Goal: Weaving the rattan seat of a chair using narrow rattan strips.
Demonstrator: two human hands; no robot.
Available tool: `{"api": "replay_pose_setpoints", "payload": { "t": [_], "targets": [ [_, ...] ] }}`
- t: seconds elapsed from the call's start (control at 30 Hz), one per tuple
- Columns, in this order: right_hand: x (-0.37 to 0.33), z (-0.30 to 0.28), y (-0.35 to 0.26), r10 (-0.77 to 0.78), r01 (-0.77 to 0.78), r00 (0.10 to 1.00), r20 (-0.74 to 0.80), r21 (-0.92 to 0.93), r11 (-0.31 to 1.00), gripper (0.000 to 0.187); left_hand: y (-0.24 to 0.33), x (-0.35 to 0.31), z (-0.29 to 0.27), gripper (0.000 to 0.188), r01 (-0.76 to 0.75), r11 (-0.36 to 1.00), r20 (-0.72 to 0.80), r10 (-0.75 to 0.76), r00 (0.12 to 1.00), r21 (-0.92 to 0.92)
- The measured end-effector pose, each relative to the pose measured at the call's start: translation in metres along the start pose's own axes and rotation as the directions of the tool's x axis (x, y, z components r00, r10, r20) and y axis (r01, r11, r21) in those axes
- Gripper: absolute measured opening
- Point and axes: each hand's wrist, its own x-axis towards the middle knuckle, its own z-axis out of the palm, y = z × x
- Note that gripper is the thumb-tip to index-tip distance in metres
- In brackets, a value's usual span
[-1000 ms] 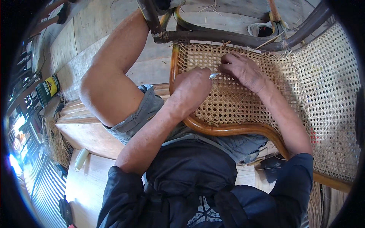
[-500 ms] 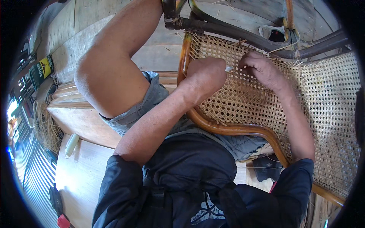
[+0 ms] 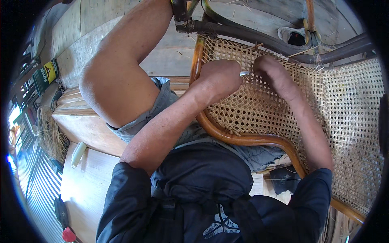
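Note:
Woven cane webbing (image 3: 259, 109) fills a chair frame of glossy brown bent rattan (image 3: 243, 138) that rests across my lap. My left hand (image 3: 222, 77) is closed in a fist over the panel's left part. From that fist a slim tool with a pale, thin tip (image 3: 244, 73) points toward my right hand; its handle is hidden in my palm. Just right of the tip, my right hand (image 3: 274, 76) bends down against the webbing with curled fingers. Those fingertips are turned away, so whatever they pinch does not show. Short cane ends stick out along the panel's far edge.
Dark rattan legs and rails (image 3: 247, 34) cross beyond the panel. A second cane panel (image 3: 356, 125) rises at right. On the left are a bundle of loose fibre strands (image 3: 52, 133), a pale green cylinder (image 3: 78, 154) and a dark green-and-yellow container (image 3: 45, 77).
My right hand has turned over and its fingers have curled downward toward the webbing. The left fist stays almost in place, with slightly more of the tool's tip showing.

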Motion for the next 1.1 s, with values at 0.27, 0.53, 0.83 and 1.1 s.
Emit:
{"api": "replay_pose_setpoints", "payload": {
  "t": [0.27, 0.53, 0.83, 1.1],
  "targets": [
    [-0.018, -0.008, -0.058, 0.493, -0.222, 0.851, -0.180, 0.727, 0.650, 0.030, 0.040, -0.010, -0.017, 0.021, -0.458, 0.620, -0.511, 0.105, 0.853, -0.637],
    [-0.052, -0.002, -0.078, 0.797, 0.128, 0.568, -0.203, 0.979, 0.159, 0.026, 0.040, 0.005, 0.003, 0.033, -0.250, 0.950, -0.454, 0.142, 0.880, -0.188],
    [-0.112, 0.023, -0.061, 0.832, -0.365, 0.382, -0.402, 0.762, 0.535, 0.026, 0.045, 0.013, 0.023, 0.022, 0.060, 0.998, -0.210, -0.053, 0.976, 0.027],
    [-0.106, 0.035, -0.051, 0.734, -0.314, 0.449, -0.510, 0.679, 0.664, 0.025, 0.052, 0.007, 0.024, 0.021, 0.175, 0.981, -0.197, -0.154, 0.968, 0.090]
  ]
}}
